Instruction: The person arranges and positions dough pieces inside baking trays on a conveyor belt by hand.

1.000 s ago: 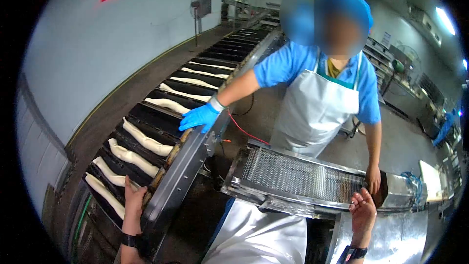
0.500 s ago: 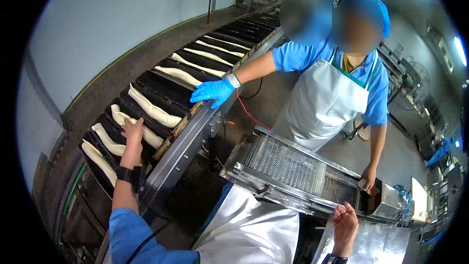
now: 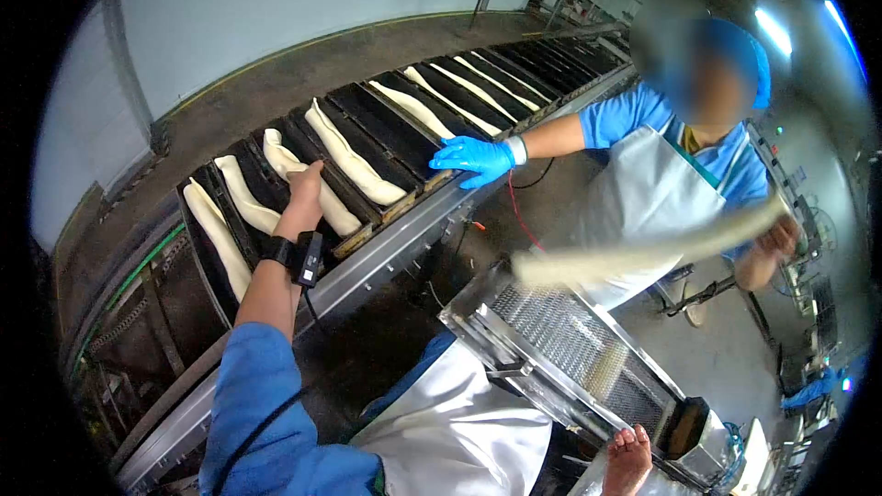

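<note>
Over the black baking pans, my left hand has its fingers closed about a pale dough strip, though the fingertips are partly hidden. One dough strip lies just left of it, and another dough strip lies in a pan to its right. My right hand is raised at the lower right, palm up, fingers loosely apart and holding nothing. It is nearest to the mesh conveyor.
Across the mesh conveyor, a co-worker rests a blue-gloved hand on the pan line's edge. The co-worker's bare hand swings a long dough strip, blurred by motion. A metal rail edges the pans.
The camera view has turned, shifting the pans rightward. My left hand stays on the same dough strip, its fingers now closer together. The co-worker has lifted a dough strip off the mesh conveyor.
</note>
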Motion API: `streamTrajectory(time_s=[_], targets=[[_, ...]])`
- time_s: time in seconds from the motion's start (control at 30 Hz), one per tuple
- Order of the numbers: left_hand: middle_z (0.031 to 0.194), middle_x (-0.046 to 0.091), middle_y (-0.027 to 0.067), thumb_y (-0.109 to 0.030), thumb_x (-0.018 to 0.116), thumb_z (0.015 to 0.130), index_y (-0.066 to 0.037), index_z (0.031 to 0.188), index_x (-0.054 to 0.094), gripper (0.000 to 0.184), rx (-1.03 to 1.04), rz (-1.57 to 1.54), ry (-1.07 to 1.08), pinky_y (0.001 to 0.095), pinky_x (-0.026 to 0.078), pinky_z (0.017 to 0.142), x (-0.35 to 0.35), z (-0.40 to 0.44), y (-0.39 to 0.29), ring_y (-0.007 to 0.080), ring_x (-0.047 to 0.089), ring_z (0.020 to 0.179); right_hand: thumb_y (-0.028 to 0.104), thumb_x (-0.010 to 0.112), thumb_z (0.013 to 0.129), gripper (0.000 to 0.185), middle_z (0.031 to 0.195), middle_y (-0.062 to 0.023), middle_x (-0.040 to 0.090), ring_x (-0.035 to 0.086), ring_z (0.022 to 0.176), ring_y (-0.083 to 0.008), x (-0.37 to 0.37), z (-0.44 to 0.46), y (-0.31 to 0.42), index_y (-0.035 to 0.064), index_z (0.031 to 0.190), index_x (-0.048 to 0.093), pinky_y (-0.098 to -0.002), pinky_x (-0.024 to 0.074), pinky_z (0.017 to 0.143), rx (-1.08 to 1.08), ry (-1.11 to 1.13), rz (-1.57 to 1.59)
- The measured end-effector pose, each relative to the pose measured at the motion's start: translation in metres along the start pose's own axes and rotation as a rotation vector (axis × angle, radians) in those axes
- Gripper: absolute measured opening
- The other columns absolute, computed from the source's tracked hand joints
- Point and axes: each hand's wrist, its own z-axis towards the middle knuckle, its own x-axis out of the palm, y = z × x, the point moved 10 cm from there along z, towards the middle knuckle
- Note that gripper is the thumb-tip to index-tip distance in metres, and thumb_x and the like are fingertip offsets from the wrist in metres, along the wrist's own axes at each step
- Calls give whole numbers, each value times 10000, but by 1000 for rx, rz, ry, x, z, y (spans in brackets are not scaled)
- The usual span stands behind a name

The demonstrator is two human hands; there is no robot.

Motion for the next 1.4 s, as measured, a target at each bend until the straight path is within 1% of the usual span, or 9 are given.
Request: streamTrajectory(time_s=[0.13, 0.2, 0.5, 0.63, 0.9, 1.0, 1.07, 1.2, 1.4], targets=[[1246, 508, 178, -281, 584, 919, 22, 1430, 216, 699, 162, -108, 191, 399, 419, 956, 8, -18, -15, 300, 552, 1069, 298, 453, 966, 395, 1135, -103, 646, 582, 1102, -251, 18, 6, 5, 59, 1256, 573, -420, 438, 1004, -20, 54, -39], [1288, 489, 183, -282, 575, 925, 54, 1410, 248, 674, 271, -64, 344, 387, 428, 934, 13, -44, -30, 296, 551, 1075, 182, 531, 914, 250, 950, -92, 659, 624, 807, -194, 27, 14, 1, 70, 1135, 562, -291, 503, 705, -14, 15, 91], [1491, 235, 267, -233, 637, 822, 75, 1479, 35, 942, 178, 162, 102, 414, 262, 1103, 22, -72, -29, 349, 267, 1376, 216, 505, 930, 250, 964, -90, 662, 632, 860, -210, 32, 20, -16, 73, 1127, 566, -326, 515, 724, 24, 26, 129], [1445, 334, 281, -169, 681, 771, 83, 1415, 314, 783, 685, 453, 72, 360, 288, 1094, 64, -84, -58, 349, 371, 1327, 198, 519, 923, 223, 956, -99, 653, 618, 858, -203, 23, 11, -14, 70, 1099, 569, -313, 507, 721, 20, -4, 100], [1396, 430, 240, -105, 648, 789, 71, 1440, 266, 774, 496, 185, 319, 337, 309, 1069, 168, -89, -33, 288, 428, 1284, 175, 538, 900, 248, 944, -102, 637, 590, 824, -181, 21, -2, -12, 61, 1119, 568, -295, 512, 712, 32, -39, 212], [1366, 460, 226, -135, 651, 799, 70, 1438, 262, 776, 412, 216, 182, 364, 366, 1023, 170, -54, -22, 286, 479, 1231, 255, 518, 944, 378, 1124, -113, 642, 586, 1074, -233, -19, 12, -21, 29, 1243, 570, -375, 468, 957, -24, 59, 108], [1333, 484, 202, -130, 617, 827, 60, 1449, 236, 753, 378, 82, 213, 377, 398, 982, 172, -79, -42, 270, 511, 1174, 215, 592, 880, 260, 834, -80, 642, 610, 772, -192, -101, 58, -91, 47, 1079, 578, -308, 493, 660, 487, 21, 350], [1394, 401, 232, -152, 608, 842, 49, 1438, 249, 724, 457, 94, 147, 394, 381, 1017, 169, -45, -46, 306, 437, 1252, 190, 540, 908, 259, 951, -90, 645, 602, 838, -184, 4, 20, -4, 63, 1132, 565, -300, 518, 728, -30, -141, 117], [1485, 182, 322, -194, 559, 905, 63, 1456, 151, 732, 373, 331, -59, 459, 234, 1140, 166, -56, -66, 438, 211, 1383, 224, 548, 914, 275, 972, -73, 661, 615, 866, -186, 23, 74, -12, 73, 1144, 562, -309, 517, 746, 31, -94, 118]])
